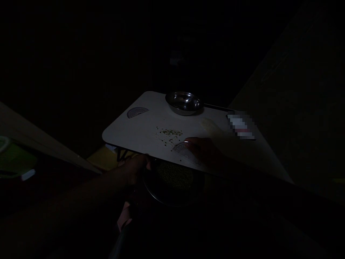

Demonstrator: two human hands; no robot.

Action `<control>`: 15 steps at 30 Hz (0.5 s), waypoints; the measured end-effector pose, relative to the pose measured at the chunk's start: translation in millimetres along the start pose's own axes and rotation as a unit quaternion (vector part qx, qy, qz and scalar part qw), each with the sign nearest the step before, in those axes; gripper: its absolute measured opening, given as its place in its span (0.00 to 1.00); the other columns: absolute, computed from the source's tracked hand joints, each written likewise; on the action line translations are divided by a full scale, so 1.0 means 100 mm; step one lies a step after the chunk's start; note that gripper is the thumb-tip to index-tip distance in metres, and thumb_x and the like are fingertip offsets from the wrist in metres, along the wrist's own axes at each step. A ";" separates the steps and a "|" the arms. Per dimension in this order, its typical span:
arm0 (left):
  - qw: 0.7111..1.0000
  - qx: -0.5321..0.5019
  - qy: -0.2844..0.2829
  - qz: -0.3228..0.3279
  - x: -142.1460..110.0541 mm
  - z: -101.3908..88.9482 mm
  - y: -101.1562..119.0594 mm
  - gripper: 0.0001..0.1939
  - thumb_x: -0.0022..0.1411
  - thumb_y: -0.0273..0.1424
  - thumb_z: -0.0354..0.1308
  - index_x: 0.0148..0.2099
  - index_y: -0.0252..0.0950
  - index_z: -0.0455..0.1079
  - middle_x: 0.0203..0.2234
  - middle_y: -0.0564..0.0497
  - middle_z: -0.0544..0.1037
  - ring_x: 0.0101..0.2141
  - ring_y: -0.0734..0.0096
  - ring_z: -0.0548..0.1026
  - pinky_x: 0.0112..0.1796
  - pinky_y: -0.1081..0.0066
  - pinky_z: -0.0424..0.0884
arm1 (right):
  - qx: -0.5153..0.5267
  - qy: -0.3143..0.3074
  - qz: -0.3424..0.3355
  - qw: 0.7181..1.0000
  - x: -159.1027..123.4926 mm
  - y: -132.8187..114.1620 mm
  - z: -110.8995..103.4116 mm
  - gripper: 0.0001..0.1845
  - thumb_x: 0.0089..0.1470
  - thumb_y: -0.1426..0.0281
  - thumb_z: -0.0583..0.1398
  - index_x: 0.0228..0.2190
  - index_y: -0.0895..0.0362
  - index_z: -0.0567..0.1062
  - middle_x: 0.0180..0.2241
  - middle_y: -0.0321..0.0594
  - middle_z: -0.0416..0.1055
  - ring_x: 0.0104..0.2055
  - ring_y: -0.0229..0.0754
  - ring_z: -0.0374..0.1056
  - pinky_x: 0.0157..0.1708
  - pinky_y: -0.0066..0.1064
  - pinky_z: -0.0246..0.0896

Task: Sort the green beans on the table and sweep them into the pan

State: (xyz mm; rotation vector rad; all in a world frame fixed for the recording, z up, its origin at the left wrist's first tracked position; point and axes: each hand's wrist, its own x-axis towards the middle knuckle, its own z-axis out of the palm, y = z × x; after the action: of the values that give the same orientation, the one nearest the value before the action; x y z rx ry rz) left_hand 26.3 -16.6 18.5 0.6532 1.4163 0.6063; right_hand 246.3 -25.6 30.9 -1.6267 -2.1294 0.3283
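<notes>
The scene is very dark. My left hand (136, 168) grips the rim of a round metal plate (159, 194) held just below the near edge of a small white folding table (140, 129). The plate carries a pile of small green grains (175, 175). My right hand (203, 149) lies on the tabletop at its near edge, fingers curved beside a few scattered green grains (169, 133); I cannot tell whether it holds anything. An empty steel bowl (184, 102) stands at the far side of the table.
A blurred-out flat object (240, 126) lies at the table's right end. A pale wooden board (40, 144) runs along the left, with a green item (14, 158) beside it. A wooden surface (283, 90) rises on the right. Yellow floor (101, 158) shows under the table.
</notes>
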 end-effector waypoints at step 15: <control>1.000 -0.014 -0.015 0.003 0.04 -0.02 -0.02 0.11 0.28 0.17 0.49 0.17 0.36 0.54 0.12 0.55 0.57 0.16 0.75 0.60 0.15 0.71 0.57 | 0.014 -0.010 -0.007 1.000 -0.02 -0.22 0.12 0.16 0.51 0.64 0.48 0.34 0.54 0.73 0.31 0.39 0.74 0.32 0.38 0.68 0.32 0.27 0.59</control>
State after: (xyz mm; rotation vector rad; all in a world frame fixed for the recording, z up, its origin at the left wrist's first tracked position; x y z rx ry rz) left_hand 24.4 -14.3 14.3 0.6409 1.3770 0.6179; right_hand 222.2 -32.8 29.8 -1.5985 -2.1408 0.3694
